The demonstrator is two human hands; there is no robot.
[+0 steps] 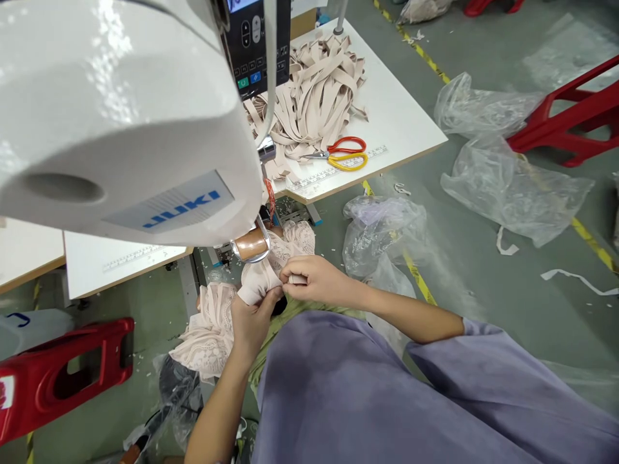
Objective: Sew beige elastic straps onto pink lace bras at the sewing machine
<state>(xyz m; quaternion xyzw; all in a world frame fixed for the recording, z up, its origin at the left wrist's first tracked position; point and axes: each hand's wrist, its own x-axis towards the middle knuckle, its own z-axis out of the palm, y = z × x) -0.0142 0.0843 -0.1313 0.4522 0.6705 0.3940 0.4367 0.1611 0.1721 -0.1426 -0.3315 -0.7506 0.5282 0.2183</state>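
head view, forward and steeply down

I was standing in a garment-sewing workshop: a big white industrial sewing machine (135, 109) lettered JUKI, with a black button panel (261, 51), loomed over a white flat desk (406, 125), where beige fabric strips (319, 90) lay heaped near red-and-yellow-handled metal scissors (331, 154). Yellow-and-black tape (435, 67) marked the grey-green floor (488, 29), among red plastic stools (29, 393), clear plastic bags (507, 187) and pale scraps (507, 250).

Lace garment (217, 328) before the sewing machine (120, 129); farther right, on the tabletop (406, 122), scissors (331, 153) lie before fabric strips (319, 90).
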